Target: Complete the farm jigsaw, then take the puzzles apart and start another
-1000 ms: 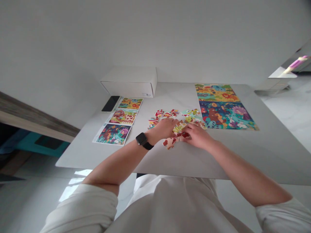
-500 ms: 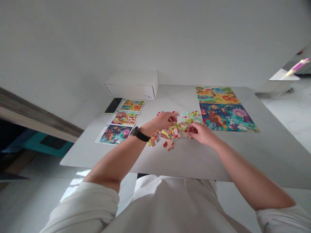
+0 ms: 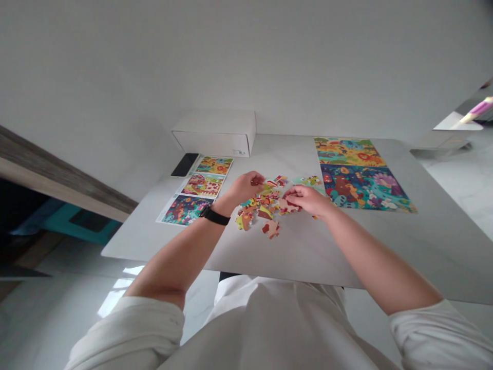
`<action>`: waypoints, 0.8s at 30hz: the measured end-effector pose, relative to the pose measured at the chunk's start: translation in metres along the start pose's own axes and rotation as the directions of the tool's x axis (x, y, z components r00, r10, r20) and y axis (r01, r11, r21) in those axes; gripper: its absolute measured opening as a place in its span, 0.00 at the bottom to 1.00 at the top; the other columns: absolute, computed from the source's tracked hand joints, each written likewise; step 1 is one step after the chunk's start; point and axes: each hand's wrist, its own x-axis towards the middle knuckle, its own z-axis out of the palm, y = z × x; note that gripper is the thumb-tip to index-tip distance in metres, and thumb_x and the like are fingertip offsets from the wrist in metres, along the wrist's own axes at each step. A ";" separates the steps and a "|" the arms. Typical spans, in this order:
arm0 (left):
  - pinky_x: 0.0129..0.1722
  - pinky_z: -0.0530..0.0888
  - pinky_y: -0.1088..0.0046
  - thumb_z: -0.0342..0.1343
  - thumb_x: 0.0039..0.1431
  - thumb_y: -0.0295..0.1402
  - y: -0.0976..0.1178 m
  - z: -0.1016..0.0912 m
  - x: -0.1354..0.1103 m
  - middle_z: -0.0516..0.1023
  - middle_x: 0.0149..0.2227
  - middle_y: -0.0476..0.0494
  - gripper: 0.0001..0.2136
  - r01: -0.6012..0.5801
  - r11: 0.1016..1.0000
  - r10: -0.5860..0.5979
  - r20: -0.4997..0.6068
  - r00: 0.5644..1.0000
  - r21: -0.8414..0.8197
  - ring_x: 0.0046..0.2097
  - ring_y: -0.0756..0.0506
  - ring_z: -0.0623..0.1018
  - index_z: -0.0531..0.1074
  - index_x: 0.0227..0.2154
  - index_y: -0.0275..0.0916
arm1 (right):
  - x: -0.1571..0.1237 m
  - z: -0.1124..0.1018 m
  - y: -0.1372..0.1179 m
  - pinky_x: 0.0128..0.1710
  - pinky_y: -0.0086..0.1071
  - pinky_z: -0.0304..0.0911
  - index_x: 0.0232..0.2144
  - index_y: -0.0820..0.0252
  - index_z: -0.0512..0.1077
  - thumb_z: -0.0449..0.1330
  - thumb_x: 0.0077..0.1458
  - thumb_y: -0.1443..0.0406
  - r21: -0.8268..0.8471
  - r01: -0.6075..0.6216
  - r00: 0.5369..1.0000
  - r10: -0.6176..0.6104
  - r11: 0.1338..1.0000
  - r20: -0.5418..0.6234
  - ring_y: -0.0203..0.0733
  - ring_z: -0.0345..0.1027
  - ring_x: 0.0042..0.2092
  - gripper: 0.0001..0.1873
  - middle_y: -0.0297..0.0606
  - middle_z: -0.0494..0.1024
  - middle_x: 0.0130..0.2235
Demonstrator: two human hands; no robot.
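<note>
Table [image 3: 346, 246]: was pale grey.
Puzzle pieces [image 3: 265, 212]: were mixed yellow, green, red and brown; the one closest to the table's near edge was pale pink with dark red patches.
Card towards the left edge [image 3: 203, 186]: bore yellow-orange, red-and-green and dark blue scenes.
Poster [image 3: 354, 172]: was yellow-orange towards the far edge, deep blue nearer.
Box [image 3: 211, 143]: was white.
Phone [image 3: 185, 164]: was black.

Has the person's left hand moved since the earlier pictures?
Yes. Judged against the white box, the left hand has moved leftward and closer to it.
</note>
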 end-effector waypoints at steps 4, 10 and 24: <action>0.65 0.72 0.53 0.62 0.64 0.38 -0.019 0.004 -0.035 0.78 0.60 0.35 0.20 -0.174 0.948 0.179 0.005 0.984 0.267 0.62 0.37 0.76 0.76 0.58 0.42 | 0.003 -0.028 0.011 0.63 0.50 0.68 0.53 0.57 0.79 0.61 0.66 0.62 -0.462 0.149 0.921 -0.293 0.874 -0.258 0.55 0.75 0.57 0.16 0.49 0.82 0.54; 0.72 0.57 0.34 0.60 0.66 0.53 -0.021 0.030 -0.103 0.59 0.75 0.31 0.34 -0.160 0.879 0.136 0.086 0.987 0.450 0.75 0.27 0.59 0.64 0.71 0.47 | -0.011 -0.050 0.066 0.68 0.53 0.63 0.59 0.58 0.76 0.57 0.68 0.62 -0.601 0.165 0.912 -0.353 0.782 -0.209 0.56 0.69 0.64 0.20 0.52 0.76 0.60; 0.72 0.63 0.43 0.54 0.70 0.44 -0.008 0.062 -0.074 0.62 0.74 0.32 0.25 -0.156 0.919 0.182 -0.038 0.983 0.362 0.74 0.32 0.62 0.67 0.67 0.45 | -0.016 0.018 0.031 0.69 0.50 0.63 0.59 0.52 0.77 0.55 0.70 0.64 -0.469 0.326 0.880 -0.445 0.821 -0.168 0.50 0.68 0.66 0.19 0.47 0.76 0.62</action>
